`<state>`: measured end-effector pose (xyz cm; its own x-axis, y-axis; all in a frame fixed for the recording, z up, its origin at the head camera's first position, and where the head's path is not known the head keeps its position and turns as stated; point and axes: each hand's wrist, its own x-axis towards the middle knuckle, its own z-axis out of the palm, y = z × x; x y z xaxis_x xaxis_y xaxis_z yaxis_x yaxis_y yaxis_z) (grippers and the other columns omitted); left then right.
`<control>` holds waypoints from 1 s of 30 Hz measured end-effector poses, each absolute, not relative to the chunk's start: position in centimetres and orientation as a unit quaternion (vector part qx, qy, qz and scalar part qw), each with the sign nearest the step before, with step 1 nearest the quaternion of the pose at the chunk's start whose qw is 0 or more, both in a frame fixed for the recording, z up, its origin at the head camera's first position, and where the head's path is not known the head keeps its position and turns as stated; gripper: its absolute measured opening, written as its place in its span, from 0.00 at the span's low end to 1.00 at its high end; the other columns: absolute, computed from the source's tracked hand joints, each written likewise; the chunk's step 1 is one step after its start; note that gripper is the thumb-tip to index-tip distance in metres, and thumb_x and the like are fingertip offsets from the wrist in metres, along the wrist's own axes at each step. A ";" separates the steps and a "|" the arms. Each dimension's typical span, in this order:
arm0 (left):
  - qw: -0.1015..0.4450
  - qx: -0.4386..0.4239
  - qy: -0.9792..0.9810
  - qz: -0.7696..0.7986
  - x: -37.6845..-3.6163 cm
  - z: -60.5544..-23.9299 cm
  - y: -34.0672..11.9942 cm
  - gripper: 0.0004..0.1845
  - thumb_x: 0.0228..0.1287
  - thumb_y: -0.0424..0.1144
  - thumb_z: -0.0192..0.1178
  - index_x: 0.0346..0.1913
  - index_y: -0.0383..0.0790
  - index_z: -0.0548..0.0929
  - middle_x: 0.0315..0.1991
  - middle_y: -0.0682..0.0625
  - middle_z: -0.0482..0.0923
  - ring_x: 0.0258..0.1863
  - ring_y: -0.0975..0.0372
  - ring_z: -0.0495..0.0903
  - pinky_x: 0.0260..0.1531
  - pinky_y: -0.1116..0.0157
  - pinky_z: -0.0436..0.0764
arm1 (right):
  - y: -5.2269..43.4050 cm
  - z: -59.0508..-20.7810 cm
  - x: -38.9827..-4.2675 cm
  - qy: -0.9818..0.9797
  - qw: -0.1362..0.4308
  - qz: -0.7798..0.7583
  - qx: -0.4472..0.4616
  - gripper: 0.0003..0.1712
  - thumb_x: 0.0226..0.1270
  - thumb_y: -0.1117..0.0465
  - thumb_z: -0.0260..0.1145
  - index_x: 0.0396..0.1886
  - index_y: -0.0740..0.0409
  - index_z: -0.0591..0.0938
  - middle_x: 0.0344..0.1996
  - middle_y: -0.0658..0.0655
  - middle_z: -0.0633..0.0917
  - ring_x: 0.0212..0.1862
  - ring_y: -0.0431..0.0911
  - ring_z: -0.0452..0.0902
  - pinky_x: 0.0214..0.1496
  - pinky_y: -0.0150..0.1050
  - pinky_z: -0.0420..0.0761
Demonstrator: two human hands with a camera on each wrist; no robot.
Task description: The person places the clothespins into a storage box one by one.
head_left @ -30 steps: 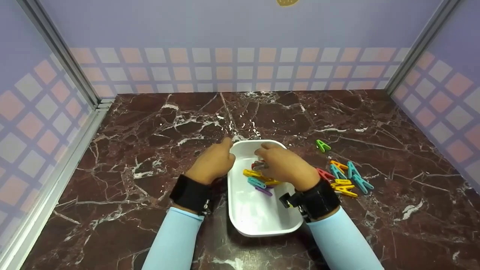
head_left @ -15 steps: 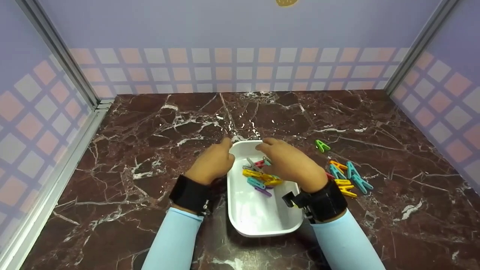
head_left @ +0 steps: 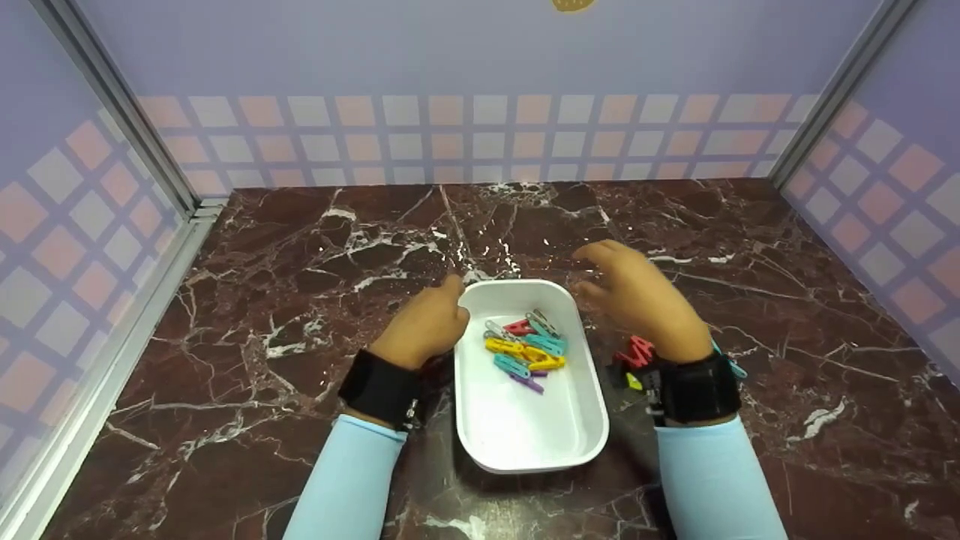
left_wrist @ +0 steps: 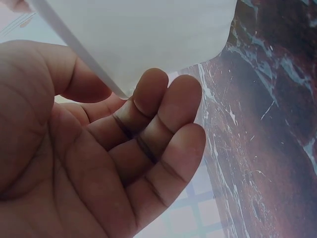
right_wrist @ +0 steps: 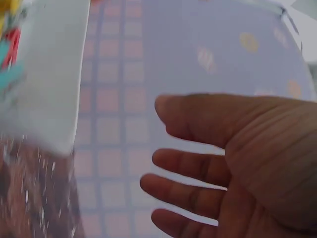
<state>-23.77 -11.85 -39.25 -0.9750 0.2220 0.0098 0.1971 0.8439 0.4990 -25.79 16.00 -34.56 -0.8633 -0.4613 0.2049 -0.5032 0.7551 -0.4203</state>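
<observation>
A white tray [head_left: 525, 435] sits mid-table with several coloured clothespins [head_left: 525, 346] in its far half. My left hand [head_left: 427, 324] is at the tray's left rim, with the thumb along the rim and the fingers curled against the wall below it; the left wrist view shows those fingers [left_wrist: 163, 114] touching the tray's [left_wrist: 148, 34] edge. My right hand [head_left: 637, 296] hovers to the right of the tray's far corner with its fingers spread and holding nothing. The right wrist view shows the bare palm and fingers [right_wrist: 198, 168] beside the tray [right_wrist: 44, 74].
More clothespins lie on the dark marble table [head_left: 262, 300] right of the tray, mostly hidden under my right wrist; a red one [head_left: 636, 351] shows. Checked walls close the table on three sides, with a metal rail [head_left: 127, 300] on the left.
My right hand has let go of clothespins in the tray, lifted out and moved right and away. The left hand and the tray have stayed put.
</observation>
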 end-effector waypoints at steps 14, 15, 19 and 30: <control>0.034 0.104 0.957 0.267 -23.8 -39.3 -11.8 0.18 0.68 0.36 0.47 0.58 0.35 0.70 0.45 0.33 0.82 0.43 0.44 0.82 0.47 0.48 0.79 | 22.9 -38.8 -29.6 -0.963 -0.037 0.239 0.118 0.29 0.67 0.62 0.61 0.64 0.74 0.71 0.64 0.76 0.69 0.68 0.69 0.60 0.69 0.62 0.58; 0.033 0.105 0.957 0.267 -23.8 -39.3 -11.8 0.18 0.68 0.36 0.47 0.58 0.35 0.69 0.45 0.33 0.82 0.43 0.44 0.82 0.47 0.48 0.79 | 23.0 -39.2 -29.7 -0.964 -0.046 0.237 0.114 0.31 0.68 0.61 0.61 0.66 0.74 0.69 0.65 0.77 0.67 0.68 0.70 0.59 0.69 0.62 0.58; 0.033 0.107 0.957 0.268 -23.8 -39.3 -11.8 0.16 0.68 0.35 0.47 0.56 0.35 0.70 0.44 0.34 0.82 0.42 0.45 0.82 0.46 0.49 0.79 | 23.2 -40.4 -30.0 -0.966 -0.072 0.224 0.105 0.33 0.69 0.59 0.62 0.68 0.73 0.67 0.65 0.78 0.65 0.67 0.70 0.60 0.68 0.63 0.59; 0.033 0.110 0.956 0.268 -23.6 -39.2 -11.9 0.16 0.68 0.35 0.46 0.56 0.34 0.70 0.44 0.34 0.82 0.41 0.45 0.82 0.45 0.48 0.79 | 23.2 -41.4 -30.2 -0.968 -0.096 0.195 0.126 0.25 0.65 0.59 0.63 0.56 0.73 0.77 0.53 0.74 0.76 0.55 0.65 0.70 0.59 0.61 0.68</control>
<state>-23.61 -11.93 -39.20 -0.9736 0.2280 -0.0048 0.1922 0.8318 0.5208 -30.21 23.17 -41.38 -0.9500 -0.2810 -0.1361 -0.2064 0.8922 -0.4017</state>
